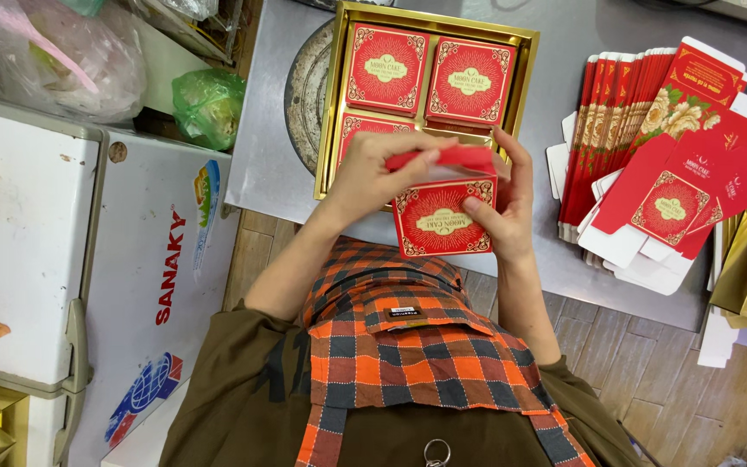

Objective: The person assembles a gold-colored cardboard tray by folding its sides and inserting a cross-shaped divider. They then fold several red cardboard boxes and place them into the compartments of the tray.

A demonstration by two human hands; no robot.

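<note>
1. Left hand [378, 173]: fingers curled over the top flap of a small red box [443, 216], pressing down on it.
2. Right hand [503, 203]: fingers spread along the box's right side, thumb on the front face, gripping it.
3. The box is held up off the surface [564, 52], just in front of the gold tray [339, 104].
4. Flat red cartons [641, 130] lie well right of the fingers.

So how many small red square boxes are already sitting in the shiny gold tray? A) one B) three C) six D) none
B: three small red square boxes lie in the gold tray, two in the back row and one partly hidden behind the left hand, while both hands, with the right hand, hold a fourth red box in front.
</note>
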